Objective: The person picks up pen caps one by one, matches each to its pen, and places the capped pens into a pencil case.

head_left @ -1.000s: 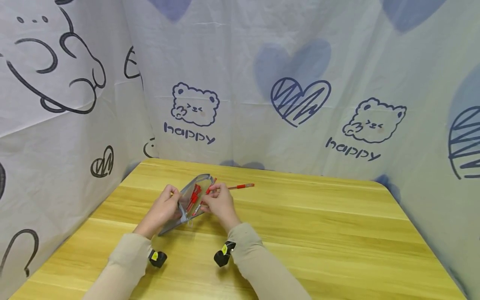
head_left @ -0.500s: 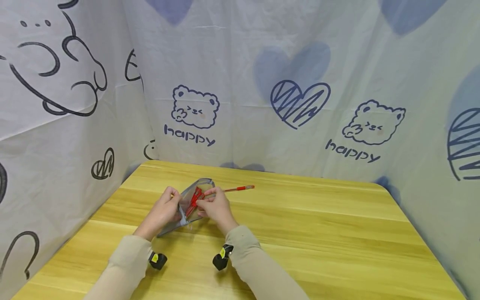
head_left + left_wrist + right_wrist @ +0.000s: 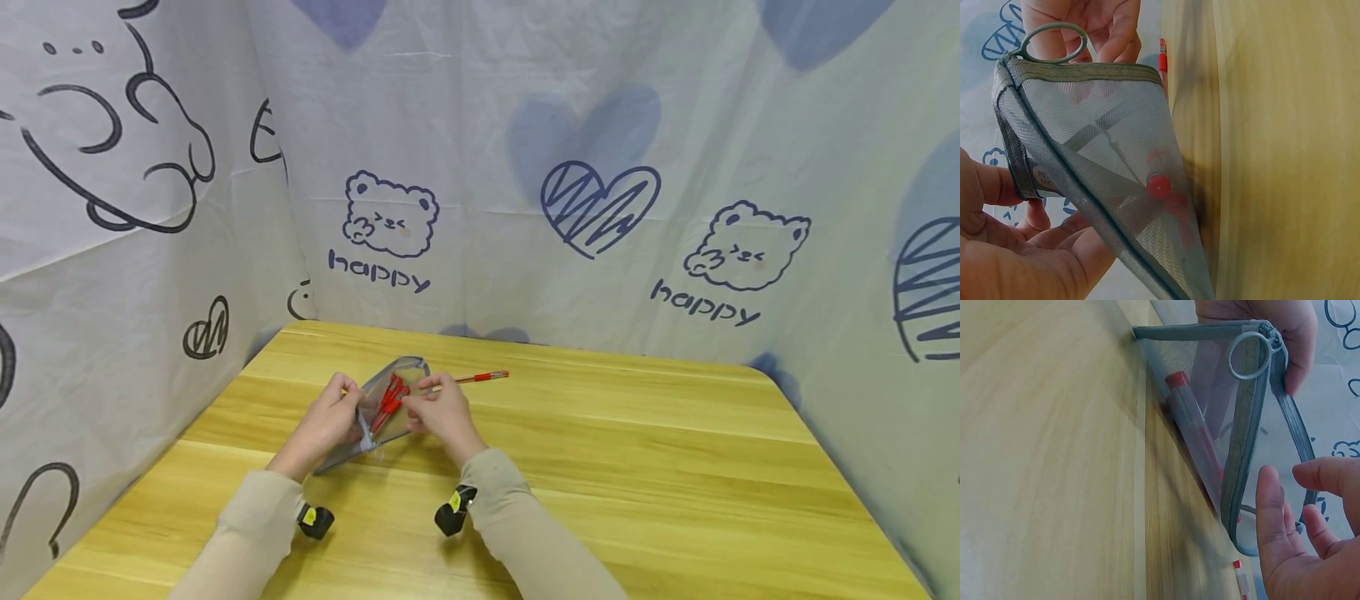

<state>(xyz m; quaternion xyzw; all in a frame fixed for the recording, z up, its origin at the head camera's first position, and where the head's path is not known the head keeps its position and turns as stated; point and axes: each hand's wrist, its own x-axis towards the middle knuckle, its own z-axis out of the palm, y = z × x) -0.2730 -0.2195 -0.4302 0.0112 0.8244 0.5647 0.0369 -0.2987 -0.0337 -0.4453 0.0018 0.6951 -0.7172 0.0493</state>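
A grey see-through mesh zip pouch (image 3: 343,454) stands tilted on the table, its mouth spread. Several red pens (image 3: 387,403) lie inside it; the mesh (image 3: 1129,112) blurs them in the left wrist view. My left hand (image 3: 324,427) pinches the pouch's left edge between thumb and fingers. At the right side of the mouth is my right hand (image 3: 444,418). Its thumb and fingers are apart in the right wrist view, with nothing between them, close to the zip edge (image 3: 1244,444). One more red pen (image 3: 489,376) lies on the table beyond the right hand, partly hidden by it.
The wooden table (image 3: 637,467) stretches to the right and toward the front. Printed cloth (image 3: 480,250) hangs behind it and at the sides. A ring-shaped zip pull (image 3: 1250,356) hangs at the pouch's corner.
The red pen that the right hand held at the pouch's mouth is now inside with the others, let go. The right hand has drawn back slightly to the right; the left hand stays put.
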